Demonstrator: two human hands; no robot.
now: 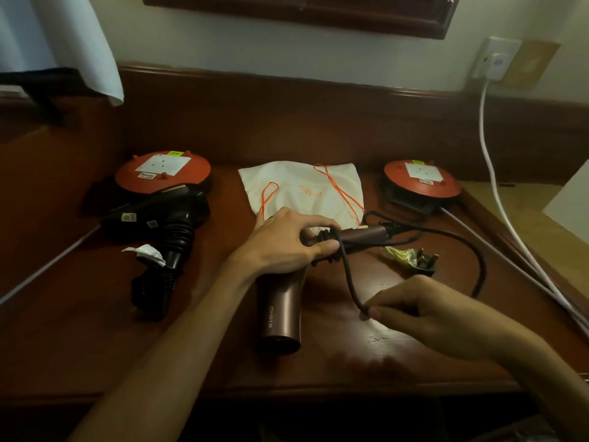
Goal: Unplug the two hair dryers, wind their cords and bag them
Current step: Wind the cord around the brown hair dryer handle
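Note:
A bronze hair dryer [280,314] lies on the wooden desk [366,355], barrel toward me, handle pointing right. My left hand [287,247] grips it where the handle joins, over a few turns of its black cord [347,275]. My right hand [424,311] pinches that cord lower down; the rest loops right to its plug [425,263], which lies loose on the desk. A black hair dryer [165,218] sits at the left with its cord wound round the handle. A white drawstring bag [306,189] with orange strings lies flat behind my hands.
Two red extension reels stand on the desk, one at back left [162,172] and one at back right [422,180]. A white cable [490,173] runs from a wall socket [497,60] down the right side. A crumpled yellow-green wrapper [398,253] lies by the plug.

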